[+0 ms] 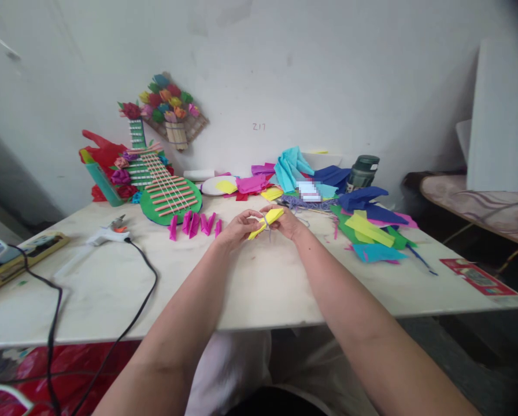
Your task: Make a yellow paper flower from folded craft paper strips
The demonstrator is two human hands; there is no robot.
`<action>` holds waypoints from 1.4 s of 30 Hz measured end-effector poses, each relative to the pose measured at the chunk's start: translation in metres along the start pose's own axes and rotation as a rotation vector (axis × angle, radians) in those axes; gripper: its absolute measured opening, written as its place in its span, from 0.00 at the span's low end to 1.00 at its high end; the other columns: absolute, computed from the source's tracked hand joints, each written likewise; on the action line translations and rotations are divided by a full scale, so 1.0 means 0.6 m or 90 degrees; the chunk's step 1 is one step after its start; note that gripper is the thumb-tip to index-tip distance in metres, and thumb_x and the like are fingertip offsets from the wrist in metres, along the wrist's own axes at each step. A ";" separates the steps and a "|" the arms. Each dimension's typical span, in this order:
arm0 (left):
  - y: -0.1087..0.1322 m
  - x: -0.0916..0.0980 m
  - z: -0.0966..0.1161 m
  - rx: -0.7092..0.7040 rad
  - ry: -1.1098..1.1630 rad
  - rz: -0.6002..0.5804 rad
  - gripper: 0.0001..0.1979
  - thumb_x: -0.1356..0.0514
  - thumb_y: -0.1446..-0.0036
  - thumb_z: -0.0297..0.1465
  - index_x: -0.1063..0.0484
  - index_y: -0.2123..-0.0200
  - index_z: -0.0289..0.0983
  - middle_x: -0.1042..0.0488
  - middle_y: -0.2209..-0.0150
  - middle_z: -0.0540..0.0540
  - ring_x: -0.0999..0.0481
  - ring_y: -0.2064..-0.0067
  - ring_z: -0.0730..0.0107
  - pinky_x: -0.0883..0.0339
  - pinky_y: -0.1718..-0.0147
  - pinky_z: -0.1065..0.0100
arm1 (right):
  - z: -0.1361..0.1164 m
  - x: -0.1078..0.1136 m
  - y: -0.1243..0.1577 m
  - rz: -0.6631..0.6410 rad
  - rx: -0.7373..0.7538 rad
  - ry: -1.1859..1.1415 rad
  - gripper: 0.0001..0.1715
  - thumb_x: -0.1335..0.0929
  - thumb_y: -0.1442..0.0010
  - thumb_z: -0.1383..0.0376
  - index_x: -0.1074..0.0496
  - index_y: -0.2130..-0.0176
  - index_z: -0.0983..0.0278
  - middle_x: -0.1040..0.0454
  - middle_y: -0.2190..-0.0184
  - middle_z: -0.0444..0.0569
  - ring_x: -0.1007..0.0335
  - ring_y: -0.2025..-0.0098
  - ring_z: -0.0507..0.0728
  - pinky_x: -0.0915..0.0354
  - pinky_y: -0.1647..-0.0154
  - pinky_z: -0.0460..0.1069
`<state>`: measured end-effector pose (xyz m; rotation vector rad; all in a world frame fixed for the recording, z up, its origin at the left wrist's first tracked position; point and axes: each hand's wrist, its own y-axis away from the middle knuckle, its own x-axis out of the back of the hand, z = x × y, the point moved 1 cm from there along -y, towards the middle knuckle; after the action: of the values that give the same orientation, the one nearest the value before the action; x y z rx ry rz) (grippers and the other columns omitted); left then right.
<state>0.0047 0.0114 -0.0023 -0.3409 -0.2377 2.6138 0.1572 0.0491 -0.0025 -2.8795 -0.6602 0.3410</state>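
Note:
Both hands meet over the middle of the white table [111, 289], pinching a folded strip of yellow paper [267, 222]. My left hand [238, 228] grips its lower left end with closed fingers. My right hand [287, 222] holds the upper right end, fingers curled round it. A thin pale thread seems to run across the paper between the hands. Several folded pink paper pieces [193, 223] stand in a row just left of my left hand.
A glue gun [107, 234] with a black cord [144, 294] lies at left. A paper craft guitar [161, 185] and flower bouquet [170, 107] stand by the wall. Coloured paper scraps [367, 228] and a dark green flask [362, 172] sit at right. A red card [476, 276] lies near the right edge.

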 end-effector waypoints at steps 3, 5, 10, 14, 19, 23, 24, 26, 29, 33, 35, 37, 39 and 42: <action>0.001 -0.001 0.001 0.002 -0.013 -0.011 0.19 0.35 0.61 0.31 0.35 0.64 0.36 0.32 0.79 0.52 0.33 0.79 0.77 0.45 0.79 0.75 | 0.001 -0.001 0.000 0.004 -0.011 0.004 0.13 0.34 0.62 0.67 0.31 0.70 0.65 0.36 0.83 0.39 0.46 0.84 0.45 0.51 0.84 0.43; 0.001 -0.001 0.003 0.001 -0.017 -0.017 0.19 0.35 0.60 0.31 0.36 0.64 0.36 0.31 0.78 0.52 0.33 0.79 0.77 0.46 0.79 0.75 | 0.002 -0.001 0.000 0.007 -0.016 0.005 0.13 0.34 0.61 0.67 0.31 0.70 0.65 0.36 0.82 0.40 0.45 0.84 0.46 0.51 0.84 0.43; 0.003 -0.002 0.006 0.002 -0.025 -0.017 0.18 0.35 0.60 0.32 0.36 0.65 0.36 0.32 0.79 0.52 0.33 0.80 0.78 0.48 0.80 0.76 | 0.002 -0.004 0.001 0.007 -0.018 0.005 0.13 0.34 0.61 0.66 0.31 0.69 0.65 0.35 0.83 0.40 0.44 0.84 0.46 0.50 0.84 0.43; 0.002 -0.002 0.005 0.002 -0.013 -0.020 0.18 0.35 0.61 0.32 0.37 0.66 0.36 0.31 0.78 0.52 0.33 0.79 0.77 0.47 0.79 0.75 | 0.002 -0.006 0.001 0.006 -0.021 -0.002 0.12 0.34 0.60 0.66 0.31 0.71 0.65 0.35 0.83 0.40 0.44 0.84 0.46 0.50 0.85 0.43; 0.000 0.000 0.001 0.001 -0.003 -0.025 0.18 0.35 0.60 0.31 0.38 0.66 0.36 0.30 0.76 0.50 0.31 0.77 0.75 0.44 0.78 0.74 | 0.006 -0.005 -0.003 -0.007 -0.021 -0.008 0.11 0.33 0.60 0.65 0.31 0.71 0.66 0.35 0.83 0.41 0.43 0.84 0.47 0.49 0.85 0.43; 0.000 0.000 0.002 -0.009 -0.013 -0.041 0.18 0.35 0.59 0.31 0.39 0.65 0.36 0.31 0.78 0.52 0.31 0.78 0.76 0.44 0.79 0.75 | 0.009 -0.003 -0.005 -0.007 -0.025 -0.006 0.10 0.34 0.59 0.65 0.31 0.71 0.66 0.35 0.84 0.41 0.43 0.84 0.47 0.49 0.84 0.43; 0.000 0.000 0.003 -0.012 -0.017 -0.045 0.18 0.36 0.59 0.31 0.39 0.65 0.36 0.32 0.78 0.53 0.32 0.79 0.76 0.45 0.79 0.75 | 0.010 -0.003 -0.005 -0.003 -0.025 -0.005 0.10 0.34 0.59 0.65 0.31 0.71 0.66 0.35 0.85 0.41 0.43 0.84 0.47 0.49 0.84 0.43; 0.001 -0.001 0.004 -0.020 -0.021 -0.050 0.18 0.36 0.58 0.31 0.39 0.64 0.36 0.32 0.79 0.53 0.33 0.79 0.78 0.46 0.80 0.76 | 0.010 -0.003 -0.005 0.004 -0.026 -0.002 0.10 0.34 0.59 0.65 0.32 0.71 0.66 0.35 0.85 0.41 0.43 0.84 0.47 0.49 0.84 0.43; 0.001 -0.001 0.004 -0.025 -0.028 -0.049 0.18 0.36 0.57 0.31 0.39 0.64 0.36 0.32 0.78 0.53 0.33 0.79 0.78 0.46 0.80 0.76 | 0.012 -0.003 -0.006 0.006 -0.026 0.001 0.10 0.34 0.59 0.65 0.32 0.72 0.66 0.35 0.86 0.41 0.43 0.84 0.47 0.49 0.84 0.43; 0.001 -0.001 0.004 -0.028 -0.033 -0.047 0.17 0.37 0.57 0.31 0.38 0.64 0.36 0.32 0.78 0.52 0.33 0.79 0.78 0.45 0.79 0.75 | 0.013 -0.004 -0.007 0.009 -0.031 0.006 0.10 0.34 0.60 0.65 0.31 0.72 0.66 0.35 0.86 0.41 0.44 0.84 0.47 0.50 0.84 0.43; 0.000 -0.002 0.003 -0.029 -0.028 -0.046 0.16 0.37 0.57 0.31 0.38 0.65 0.36 0.32 0.79 0.52 0.33 0.79 0.78 0.45 0.79 0.75 | 0.012 -0.004 -0.007 0.011 -0.032 0.008 0.10 0.34 0.60 0.65 0.32 0.72 0.66 0.35 0.85 0.41 0.44 0.84 0.47 0.50 0.84 0.43; 0.000 -0.002 0.003 -0.030 -0.023 -0.045 0.16 0.36 0.57 0.30 0.37 0.65 0.35 0.32 0.79 0.52 0.33 0.79 0.78 0.45 0.79 0.75 | 0.011 -0.005 -0.006 0.012 -0.033 0.007 0.10 0.34 0.60 0.65 0.32 0.72 0.66 0.35 0.85 0.41 0.44 0.84 0.47 0.50 0.84 0.43; 0.000 -0.002 0.002 -0.030 -0.019 -0.045 0.15 0.36 0.57 0.30 0.37 0.66 0.35 0.32 0.78 0.52 0.33 0.79 0.78 0.45 0.80 0.75 | 0.010 -0.006 -0.006 0.014 -0.034 0.005 0.10 0.34 0.60 0.65 0.32 0.72 0.66 0.35 0.85 0.41 0.44 0.84 0.47 0.50 0.84 0.43; -0.001 -0.001 0.002 -0.029 -0.014 -0.043 0.16 0.36 0.58 0.30 0.38 0.65 0.36 0.31 0.79 0.53 0.32 0.79 0.77 0.45 0.80 0.76 | 0.009 -0.006 -0.005 0.022 -0.032 -0.002 0.11 0.33 0.60 0.64 0.32 0.72 0.66 0.35 0.85 0.41 0.44 0.84 0.47 0.50 0.83 0.44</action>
<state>0.0053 0.0114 -0.0010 -0.3140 -0.3103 2.5500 0.1511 0.0508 -0.0066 -2.9408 -0.6298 0.3392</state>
